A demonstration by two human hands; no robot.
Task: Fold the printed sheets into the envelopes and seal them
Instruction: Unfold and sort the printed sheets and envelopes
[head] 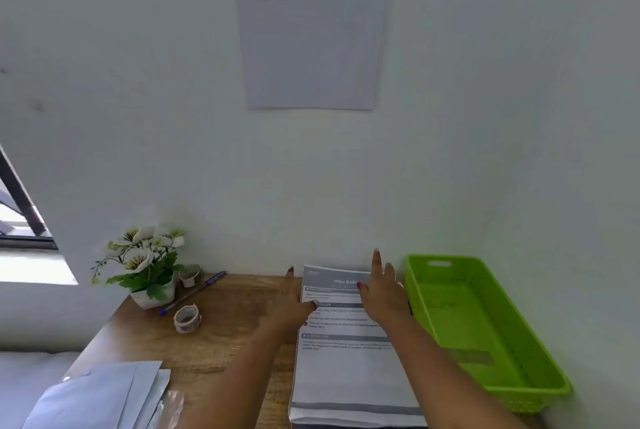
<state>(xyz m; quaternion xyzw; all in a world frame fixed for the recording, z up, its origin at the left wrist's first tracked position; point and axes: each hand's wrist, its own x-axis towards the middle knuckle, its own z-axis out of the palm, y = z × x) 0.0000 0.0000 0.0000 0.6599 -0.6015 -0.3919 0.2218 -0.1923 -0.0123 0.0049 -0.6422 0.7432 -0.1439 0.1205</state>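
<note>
from my remote seat i see the stack of printed sheets (346, 366) lying flat on the wooden bench (225, 328) at lower centre of the frame, its far edge against the white wall. the left grip (296, 307) is released, fingers stretched forward along the left edge of the stack, thumb resting on the top page. the right grip (381, 290) is released too, fingers spread over the upper right corner of the stack; i cannot tell whether the palm presses down. a green plastic basket (464, 324) sits just beside the stack at right. the envelopes (97, 401) lie fanned at lower left. at left centre stand a pot of white flowers (149, 269), a pen (194, 293) and two tape rolls, one near the wall (190, 274), one closer to me (187, 318). a printed notice (311, 30) hangs on the wall at top centre.
</note>
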